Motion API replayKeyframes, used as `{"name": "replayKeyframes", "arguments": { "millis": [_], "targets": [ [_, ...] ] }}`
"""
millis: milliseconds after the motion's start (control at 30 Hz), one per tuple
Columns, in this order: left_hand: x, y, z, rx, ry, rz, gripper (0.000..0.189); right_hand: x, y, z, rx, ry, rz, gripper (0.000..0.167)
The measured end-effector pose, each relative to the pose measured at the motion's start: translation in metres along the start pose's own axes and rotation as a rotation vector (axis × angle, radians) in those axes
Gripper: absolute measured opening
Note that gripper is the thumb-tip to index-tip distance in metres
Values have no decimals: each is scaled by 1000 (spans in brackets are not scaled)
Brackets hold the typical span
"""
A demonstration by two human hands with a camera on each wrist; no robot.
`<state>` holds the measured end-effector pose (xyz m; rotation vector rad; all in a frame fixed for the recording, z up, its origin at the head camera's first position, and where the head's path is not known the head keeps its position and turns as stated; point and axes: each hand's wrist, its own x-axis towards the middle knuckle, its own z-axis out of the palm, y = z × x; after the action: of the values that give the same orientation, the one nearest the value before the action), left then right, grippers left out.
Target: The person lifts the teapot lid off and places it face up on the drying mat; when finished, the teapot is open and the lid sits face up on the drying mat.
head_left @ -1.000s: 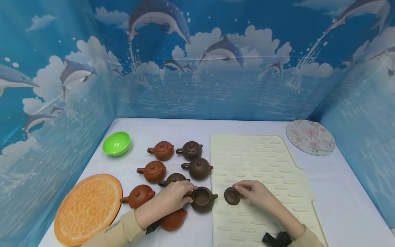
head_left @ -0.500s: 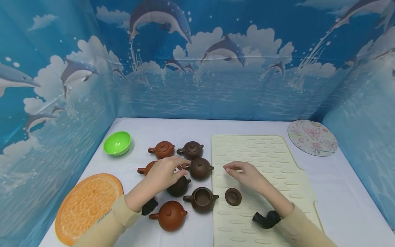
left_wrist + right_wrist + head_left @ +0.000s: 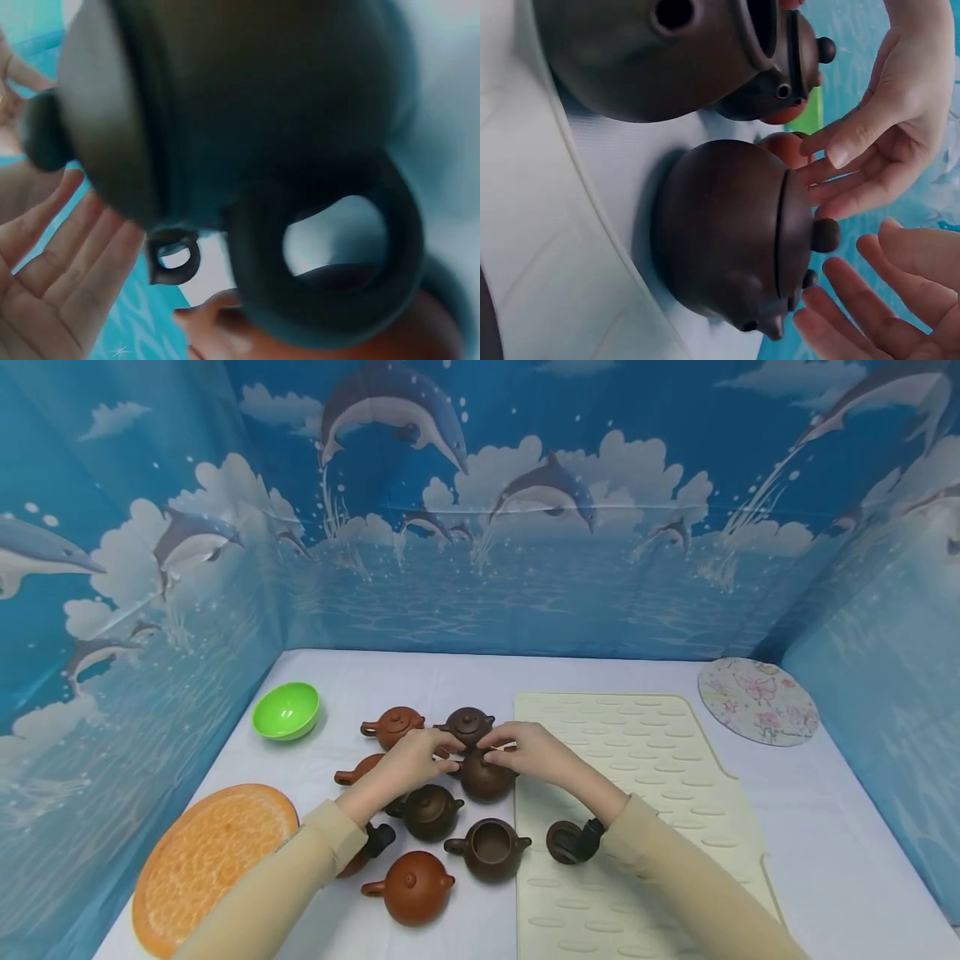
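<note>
Both the left hand (image 3: 416, 760) and right hand (image 3: 536, 750) had relaxed, parted fingers and gripped nothing around the top of the dark-brown lidded teapot (image 3: 487, 779); good handling seemed to call for steadying the pot and pinching its lid knob (image 3: 826, 235) squarely. It stood on white cloth (image 3: 825, 835), just beside a cream mat (image 3: 645, 777), before dolphin-print curtains (image 3: 525, 610).

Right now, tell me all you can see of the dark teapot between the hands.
The round teapot is dark brown, smooth and clay-like, upright on white cloth beside the cream mat. Its knobbed lid is on; its spout points toward the mat. Left hand and right hand flank its knob; contact is unclear.
</note>
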<state>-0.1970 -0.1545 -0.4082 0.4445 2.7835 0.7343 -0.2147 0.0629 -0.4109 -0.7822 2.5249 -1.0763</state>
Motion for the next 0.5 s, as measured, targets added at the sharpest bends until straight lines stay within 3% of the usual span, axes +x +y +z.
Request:
{"name": "replayKeyframes", "arguments": {
  "millis": [233,500],
  "targets": [
    [10,-6,14,-13,4,-19,24,7,0,13,-106,46,23,19],
    [12,-7,20,51,49,19,18,7,-1,20,-160,101,-4,13]
  ]
}}
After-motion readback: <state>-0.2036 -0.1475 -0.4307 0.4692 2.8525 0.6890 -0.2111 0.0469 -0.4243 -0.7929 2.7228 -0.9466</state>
